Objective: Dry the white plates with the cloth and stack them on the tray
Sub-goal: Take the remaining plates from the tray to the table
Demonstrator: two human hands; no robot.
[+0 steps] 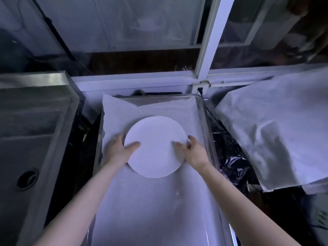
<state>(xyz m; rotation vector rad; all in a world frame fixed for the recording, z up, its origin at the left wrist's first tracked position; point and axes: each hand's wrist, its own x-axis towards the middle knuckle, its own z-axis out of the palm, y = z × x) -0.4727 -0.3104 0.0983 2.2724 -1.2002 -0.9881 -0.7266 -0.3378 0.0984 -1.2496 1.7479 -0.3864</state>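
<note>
A round white plate [155,146] is over the middle of a metal tray [201,110] lined with a white mesh cloth [150,201]. My left hand [120,150] grips the plate's left edge, thumb on top and fingers underneath. On the opposite side my right hand [191,150] grips the right edge the same way. I cannot tell whether the plate rests on the liner or hangs just above it, or whether other plates lie beneath it.
A steel sink [26,139] with a drain hole lies to the left. A large white cloth [275,130] drapes over something on the right, with black plastic [229,153] between it and the tray. A white window frame [211,41] stands behind.
</note>
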